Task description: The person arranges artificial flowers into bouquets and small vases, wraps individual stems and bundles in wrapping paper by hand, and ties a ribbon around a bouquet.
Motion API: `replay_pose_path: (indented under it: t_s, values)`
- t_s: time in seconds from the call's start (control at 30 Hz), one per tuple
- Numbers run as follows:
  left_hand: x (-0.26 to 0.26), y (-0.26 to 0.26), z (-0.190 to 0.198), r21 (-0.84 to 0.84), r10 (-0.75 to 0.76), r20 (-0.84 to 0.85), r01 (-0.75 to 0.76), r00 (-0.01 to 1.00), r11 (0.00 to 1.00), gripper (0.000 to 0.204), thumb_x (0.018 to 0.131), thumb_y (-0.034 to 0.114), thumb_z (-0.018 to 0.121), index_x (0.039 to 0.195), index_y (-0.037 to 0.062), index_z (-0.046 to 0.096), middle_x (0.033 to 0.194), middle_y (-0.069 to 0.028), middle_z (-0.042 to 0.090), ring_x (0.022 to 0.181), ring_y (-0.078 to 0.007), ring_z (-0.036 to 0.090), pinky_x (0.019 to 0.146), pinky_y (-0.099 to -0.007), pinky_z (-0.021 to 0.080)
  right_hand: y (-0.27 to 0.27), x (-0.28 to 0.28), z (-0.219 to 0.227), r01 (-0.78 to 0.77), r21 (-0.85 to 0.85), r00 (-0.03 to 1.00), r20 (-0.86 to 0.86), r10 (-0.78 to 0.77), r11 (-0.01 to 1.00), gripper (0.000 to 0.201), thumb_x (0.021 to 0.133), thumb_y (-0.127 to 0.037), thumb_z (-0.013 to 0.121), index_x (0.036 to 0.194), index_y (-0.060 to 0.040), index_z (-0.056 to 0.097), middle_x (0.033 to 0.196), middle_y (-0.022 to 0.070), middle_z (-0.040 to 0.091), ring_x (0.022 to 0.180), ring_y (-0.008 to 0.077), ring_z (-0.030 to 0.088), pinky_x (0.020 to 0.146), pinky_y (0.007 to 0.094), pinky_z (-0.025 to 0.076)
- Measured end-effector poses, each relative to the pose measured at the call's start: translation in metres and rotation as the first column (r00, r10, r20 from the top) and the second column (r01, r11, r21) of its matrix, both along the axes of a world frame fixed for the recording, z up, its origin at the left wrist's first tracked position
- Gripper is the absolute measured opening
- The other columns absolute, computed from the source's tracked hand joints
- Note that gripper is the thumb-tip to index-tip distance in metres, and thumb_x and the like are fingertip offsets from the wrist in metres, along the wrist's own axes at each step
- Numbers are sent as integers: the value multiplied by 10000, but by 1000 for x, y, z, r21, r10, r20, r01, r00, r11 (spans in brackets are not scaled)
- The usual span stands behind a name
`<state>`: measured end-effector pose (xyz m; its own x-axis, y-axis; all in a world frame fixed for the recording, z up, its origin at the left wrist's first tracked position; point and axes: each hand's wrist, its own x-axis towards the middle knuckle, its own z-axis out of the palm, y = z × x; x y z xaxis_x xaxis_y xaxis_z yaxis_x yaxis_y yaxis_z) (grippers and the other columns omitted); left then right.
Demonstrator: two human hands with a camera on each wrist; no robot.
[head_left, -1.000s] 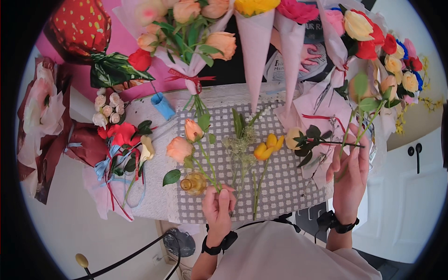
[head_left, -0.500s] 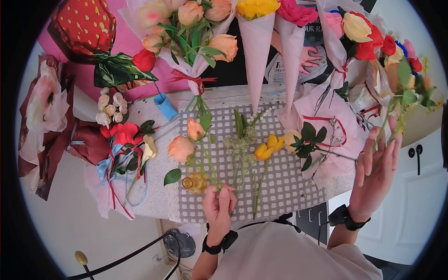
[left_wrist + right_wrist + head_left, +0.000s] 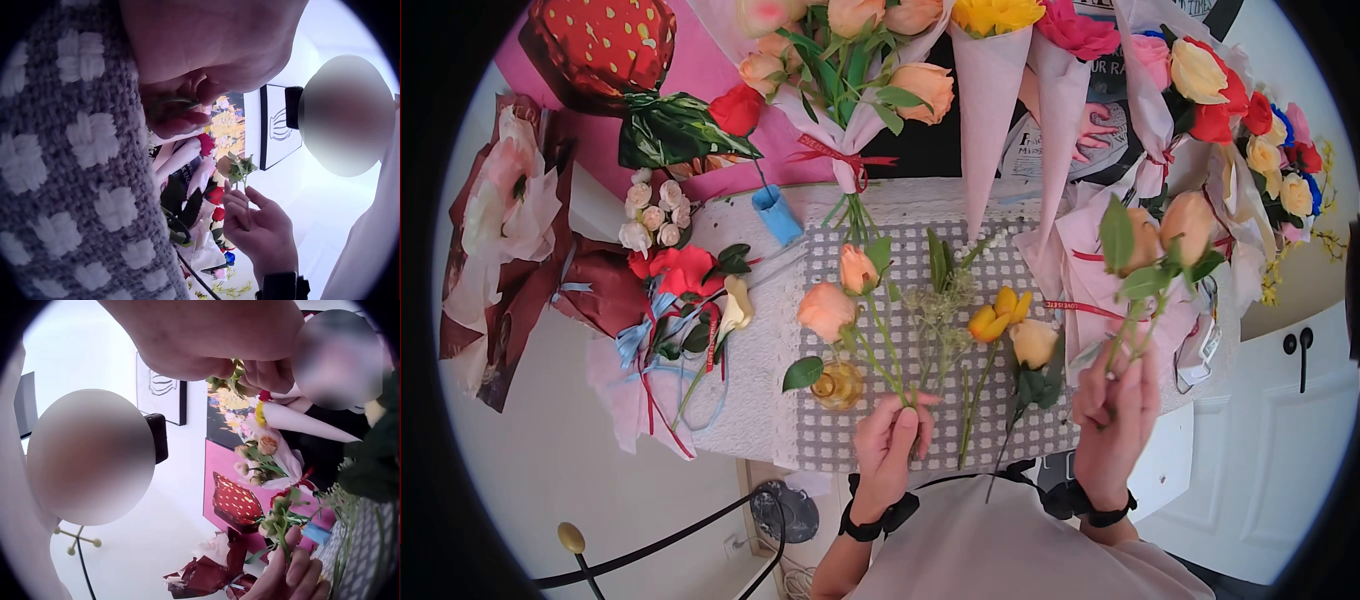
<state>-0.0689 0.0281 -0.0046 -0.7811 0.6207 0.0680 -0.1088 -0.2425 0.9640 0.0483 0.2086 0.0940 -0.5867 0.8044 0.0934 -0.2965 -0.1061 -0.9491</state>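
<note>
In the head view my left hand (image 3: 890,440) pinches the green stems of two peach roses (image 3: 827,311) low down, near the front edge of a grey-and-white checked mat (image 3: 880,440). To the right, my right hand (image 3: 1115,420) holds two more peach roses (image 3: 1187,228) by their stems, blooms up and leaves spread. A cream rose (image 3: 1033,342) with dark leaves lies between the hands, its thin stem pointing towards my body. Left of it are a yellow tulip (image 3: 998,318) and a green-white filler sprig (image 3: 940,308). An amber glass bottle (image 3: 837,386) stands beside the left roses.
Pink wrapping paper (image 3: 1090,250) with a red ribbon lies at the right. Wrapped bouquets, including a peach rose bouquet (image 3: 925,92), line the back. A blue roll (image 3: 777,215) and red flowers (image 3: 685,270) are at the left. Another person's hand (image 3: 1095,130) rests across the table.
My right hand swings right, then back left and inward with its roses. The cream rose's stem has turned from pointing right to pointing towards me. The left hand keeps its grip.
</note>
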Motion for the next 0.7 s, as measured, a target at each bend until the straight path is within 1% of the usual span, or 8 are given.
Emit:
replay_pose_path:
  t_s: [0.03,0.1,0.27,0.37,0.43,0.47,0.57,0.7]
  values:
    - [0,1,0,21,-10,5,10,1000,1000,274,1142,161,462,1260,-19,632,732,-14,580,607,-71,500,563,-230,376,2,1,-8,0,-1,1000,0,0,1000,375,1143,-303,469,1408,-38,482,790,-16,472,557,23,287,490,197,219]
    - [0,2,0,42,-26,11,25,1000,999,270,1138,148,474,1268,-25,635,736,-18,591,613,-78,520,579,-235,404,7,4,-19,-231,-130,970,43,238,964,346,1143,-306,483,1336,-26,550,744,-56,419,566,22,273,498,214,202]
    - [1,5,4,77,-35,46,32,998,997,277,1137,160,484,1277,-29,630,735,-33,609,617,-83,530,591,-240,422,3,1,-33,-214,-211,968,87,236,954,245,1138,-263,508,1123,-27,573,708,-80,393,568,23,292,511,221,226]
    - [0,-1,8,-30,-19,52,21,998,999,273,1132,159,499,1284,-26,630,709,-25,592,620,-75,515,592,-236,410,2,6,-35,-164,-85,921,344,184,983,223,1093,-206,597,983,-44,492,685,-44,443,542,42,356,495,243,278]
    - [-1,-2,-2,-28,-7,8,8,1000,1000,269,1129,154,505,1283,-26,632,699,-21,586,619,-69,503,579,-232,395,4,11,-41,-307,374,816,577,39,875,340,1006,-173,726,932,-55,417,650,13,508,518,88,469,487,271,353]
    - [-1,-1,-6,-21,10,-36,-11,999,1000,264,1126,148,511,1282,-26,634,690,-17,581,617,-62,491,566,-228,381,-1,7,-33,-323,337,737,676,12,884,442,899,-173,839,957,-49,419,617,57,534,503,168,565,472,322,417]
    - [0,3,-4,-25,20,-77,-22,997,999,243,1113,110,523,1277,-27,637,696,-18,586,594,-55,460,537,-225,352,-6,13,-55,-390,466,683,725,-90,794,488,858,-194,869,975,-50,418,614,58,557,513,235,615,479,358,465]
    - [3,0,0,-49,0,34,1,999,999,230,1097,74,530,1274,-26,638,736,-47,648,574,-60,481,515,-221,356,-10,15,-55,-399,434,616,779,-115,808,526,802,-192,895,980,-50,421,634,71,577,541,291,643,499,406,495]
